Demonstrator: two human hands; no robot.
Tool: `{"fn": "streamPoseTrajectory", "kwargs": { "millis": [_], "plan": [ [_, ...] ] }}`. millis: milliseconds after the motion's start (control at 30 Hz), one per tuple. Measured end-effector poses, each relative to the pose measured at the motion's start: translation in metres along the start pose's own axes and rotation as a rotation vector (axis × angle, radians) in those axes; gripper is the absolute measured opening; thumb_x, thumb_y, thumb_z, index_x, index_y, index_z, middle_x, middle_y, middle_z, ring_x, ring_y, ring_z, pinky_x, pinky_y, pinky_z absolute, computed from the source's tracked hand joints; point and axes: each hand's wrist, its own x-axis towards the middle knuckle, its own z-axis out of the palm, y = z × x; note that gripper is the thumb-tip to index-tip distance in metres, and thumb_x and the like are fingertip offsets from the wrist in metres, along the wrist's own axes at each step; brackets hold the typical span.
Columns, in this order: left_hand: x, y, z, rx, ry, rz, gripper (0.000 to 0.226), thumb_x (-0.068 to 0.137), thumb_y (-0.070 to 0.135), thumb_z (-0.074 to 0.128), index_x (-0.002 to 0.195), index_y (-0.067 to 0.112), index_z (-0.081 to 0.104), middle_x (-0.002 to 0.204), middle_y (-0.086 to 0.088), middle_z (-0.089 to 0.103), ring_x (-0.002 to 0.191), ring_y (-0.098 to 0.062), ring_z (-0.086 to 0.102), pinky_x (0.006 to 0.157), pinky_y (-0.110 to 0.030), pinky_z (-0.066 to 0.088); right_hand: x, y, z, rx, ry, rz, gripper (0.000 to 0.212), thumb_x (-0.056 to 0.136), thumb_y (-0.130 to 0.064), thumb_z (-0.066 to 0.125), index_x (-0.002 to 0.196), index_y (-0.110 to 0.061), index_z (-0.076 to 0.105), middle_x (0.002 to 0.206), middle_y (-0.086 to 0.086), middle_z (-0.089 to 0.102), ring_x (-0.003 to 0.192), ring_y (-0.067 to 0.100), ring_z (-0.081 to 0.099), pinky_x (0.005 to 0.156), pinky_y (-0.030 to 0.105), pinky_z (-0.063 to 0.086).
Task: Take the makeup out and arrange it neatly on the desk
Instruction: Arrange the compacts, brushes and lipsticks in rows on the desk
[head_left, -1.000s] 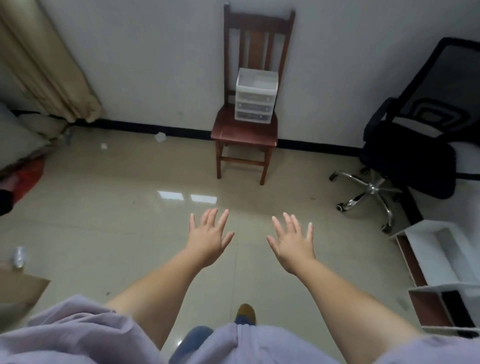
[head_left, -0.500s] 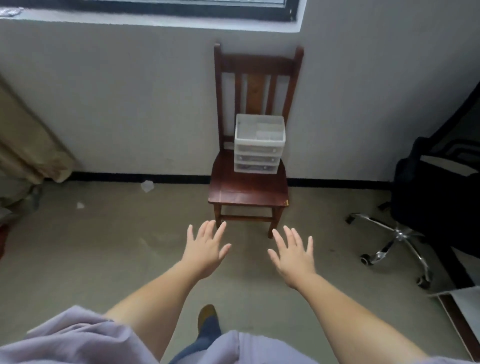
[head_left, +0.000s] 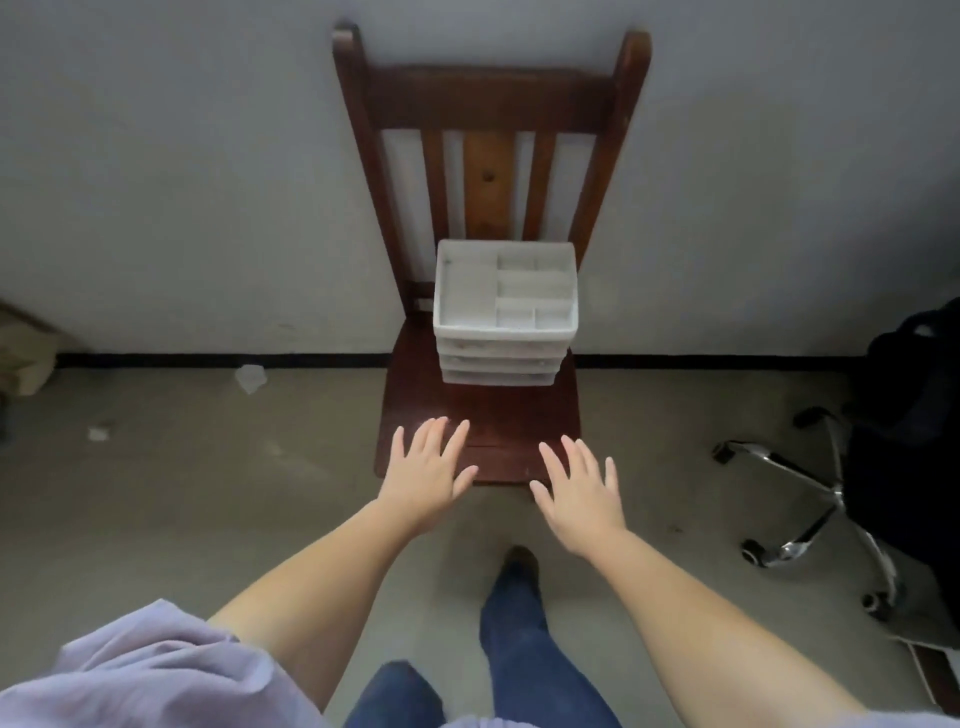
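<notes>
I'm holding my left hand (head_left: 428, 475) and right hand (head_left: 582, 496) out flat, fingers spread, gripping nothing. The white drawer organizer (head_left: 505, 312) is sitting just ahead of them on the wooden chair (head_left: 483, 415).

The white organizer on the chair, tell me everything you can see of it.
The organizer is a small white, translucent-looking plastic unit. Its open top tray is split into several compartments, and three shallow drawers, all closed, are stacked below. It stands upright at the back of the wooden chair seat, near the backrest slats. No contents are clear through the blur. Neither hand touches it.
</notes>
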Motion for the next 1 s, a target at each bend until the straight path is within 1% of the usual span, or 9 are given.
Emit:
{"fn": "streamPoseTrajectory", "kwargs": {
  "millis": [100,167,233,367,433,533,633,833,1000],
  "plan": [
    [0.054,0.003,-0.007,-0.039,0.012,-0.009,0.076,0.083,0.058,-0.003,0.151,0.025,0.004,0.157,-0.006,0.012,0.146,-0.02,0.007,0.117,-0.049,0.003,0.054,0.015,-0.007,-0.009,-0.059,-0.023,0.057,0.1,-0.048,0.019,0.151,-0.028,0.005,0.16,0.002,0.001,0.147,0.018,-0.004,0.118,0.044,0.0],
    [0.093,-0.002,-0.013,-0.037,0.071,-0.006,0.066,0.094,0.054,0.015,0.151,0.023,0.007,0.157,-0.007,0.014,0.146,-0.021,0.009,0.117,-0.047,0.004,0.095,0.019,-0.006,0.022,-0.09,-0.041,0.056,0.1,-0.044,0.024,0.151,-0.024,0.012,0.159,0.004,0.007,0.147,0.02,0.002,0.119,0.04,0.007],
    [0.135,-0.012,-0.012,-0.027,0.156,0.029,0.063,0.097,0.044,0.035,0.15,0.018,0.015,0.155,-0.012,0.02,0.145,-0.025,0.015,0.117,-0.046,0.006,0.139,0.017,0.001,0.08,-0.11,-0.067,0.053,0.1,-0.037,0.032,0.149,-0.019,0.021,0.157,0.008,0.016,0.145,0.023,0.012,0.116,0.038,0.017],
    [0.195,-0.032,0.011,0.049,0.232,0.138,0.062,0.091,0.037,0.048,0.146,0.013,0.03,0.147,-0.016,0.036,0.14,-0.03,0.029,0.116,-0.048,0.014,0.216,0.007,0.026,0.375,-0.16,0.03,0.046,0.098,-0.024,0.039,0.141,-0.011,0.036,0.143,0.014,0.039,0.13,0.031,0.039,0.105,0.039,0.036],
    [0.211,-0.039,0.027,0.087,0.285,0.177,0.062,0.089,0.034,0.048,0.144,0.013,0.03,0.141,-0.015,0.043,0.135,-0.031,0.035,0.116,-0.046,0.01,0.248,0.001,0.04,0.647,-0.162,0.185,0.042,0.097,-0.019,0.04,0.139,-0.009,0.041,0.133,0.012,0.049,0.121,0.029,0.048,0.102,0.036,0.038],
    [0.219,-0.041,0.047,0.106,0.426,0.196,0.061,0.086,0.031,0.05,0.141,0.013,0.031,0.132,-0.015,0.048,0.127,-0.03,0.037,0.115,-0.046,0.009,0.287,-0.015,0.053,1.399,-0.206,0.609,0.034,0.098,-0.014,0.036,0.13,-0.014,0.045,0.112,0.005,0.055,0.101,0.02,0.055,0.088,0.04,0.051],
    [0.226,-0.043,0.057,0.122,0.539,0.214,0.062,0.083,0.025,0.055,0.139,0.013,0.031,0.131,-0.013,0.04,0.123,-0.029,0.033,0.113,-0.046,0.014,0.313,-0.024,0.06,1.976,-0.152,0.856,0.037,0.098,-0.009,0.027,0.129,-0.01,0.048,0.12,0.011,0.059,0.104,0.024,0.061,0.077,0.039,0.051],
    [0.227,-0.043,0.056,0.108,0.539,0.219,0.064,0.079,0.015,0.046,0.14,0.012,0.029,0.129,-0.011,0.032,0.122,-0.029,0.031,0.112,-0.044,0.011,0.315,-0.033,0.066,2.191,-0.09,0.935,0.046,0.095,-0.001,0.019,0.135,-0.004,0.043,0.13,0.01,0.052,0.125,0.024,0.05,0.089,0.038,0.042],
    [0.227,-0.042,0.056,0.114,0.531,0.212,0.067,0.077,0.013,0.048,0.14,0.012,0.026,0.131,-0.012,0.031,0.123,-0.029,0.03,0.112,-0.044,0.009,0.318,-0.039,0.076,2.179,-0.064,1.035,0.039,0.088,0.008,0.019,0.094,-0.006,0.054,0.092,0.009,0.053,0.087,0.019,0.055,0.074,0.036,0.046]
  ]
}}
